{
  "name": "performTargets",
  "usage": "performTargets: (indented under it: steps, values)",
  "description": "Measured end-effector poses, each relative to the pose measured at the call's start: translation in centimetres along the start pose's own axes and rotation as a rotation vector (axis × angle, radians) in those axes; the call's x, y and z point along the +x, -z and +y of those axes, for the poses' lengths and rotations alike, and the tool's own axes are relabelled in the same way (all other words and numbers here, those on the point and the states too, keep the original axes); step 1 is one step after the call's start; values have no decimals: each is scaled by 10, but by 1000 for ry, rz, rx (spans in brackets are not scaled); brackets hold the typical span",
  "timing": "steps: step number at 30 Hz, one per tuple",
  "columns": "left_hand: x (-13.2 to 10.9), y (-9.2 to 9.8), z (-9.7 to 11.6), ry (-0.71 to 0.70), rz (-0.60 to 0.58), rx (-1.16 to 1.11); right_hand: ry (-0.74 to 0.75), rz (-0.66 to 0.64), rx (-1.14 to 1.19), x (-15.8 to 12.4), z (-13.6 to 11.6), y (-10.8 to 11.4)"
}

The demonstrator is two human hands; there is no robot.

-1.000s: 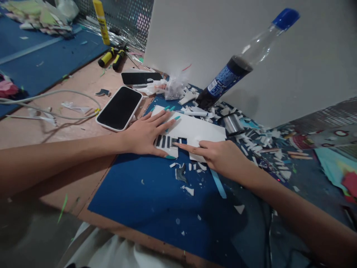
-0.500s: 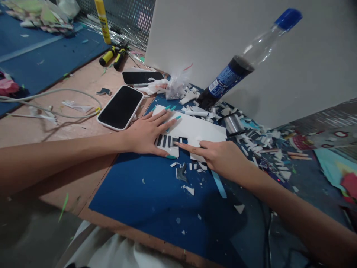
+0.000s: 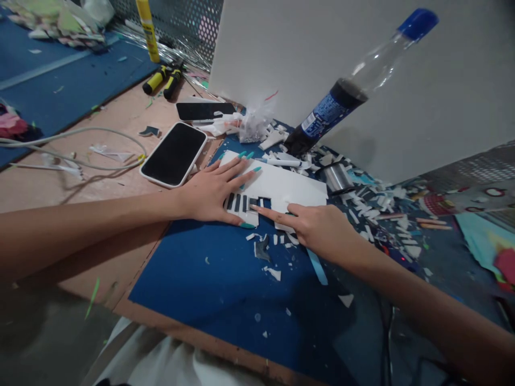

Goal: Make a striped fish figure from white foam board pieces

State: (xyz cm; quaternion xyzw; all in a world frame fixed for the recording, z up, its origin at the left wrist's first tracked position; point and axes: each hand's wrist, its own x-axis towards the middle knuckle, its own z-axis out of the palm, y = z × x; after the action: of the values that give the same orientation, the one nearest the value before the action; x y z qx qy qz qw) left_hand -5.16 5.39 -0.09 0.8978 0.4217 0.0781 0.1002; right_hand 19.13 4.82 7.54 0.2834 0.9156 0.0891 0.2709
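Pale scraps [image 3: 271,140] litter the blue mat [image 3: 193,273]. The left hand [image 3: 207,195] lies splayed on the white sheet [image 3: 287,179]; the right hand [image 3: 317,228] extends one finger [image 3: 277,215] onto it, its grip unclear.

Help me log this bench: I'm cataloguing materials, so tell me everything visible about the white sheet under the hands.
The white sheet looks like thin, stiff board, lying about flat on the blue mat. A rectangular notch in its near edge shows blue beneath. Left of that run parallel dark stripes; whether slots or inlaid strips, I can't tell. The left hand spreads over its left end; the right hand points a finger beside the notch.
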Motion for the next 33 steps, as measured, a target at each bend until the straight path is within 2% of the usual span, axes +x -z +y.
performTargets:
  steps: [9, 15, 25, 30, 33]
  values:
    - [0, 0, 1, -7, 5, -15, 41, 65, -51, 1, 3, -5]
    - [0, -1, 0, -5, 17, 0, 28, 60, -35, 3, 3, -10]
    - [-1, 1, 1, -9, 2, 15, 56, 37, -35, 4, 6, -6]
    - [0, 1, 1, -2, 2, 13, 81, 149, -55, 5, 10, -16]
    - [0, 1, 1, -3, -5, 12, 96, 168, -70, 6, 13, -18]
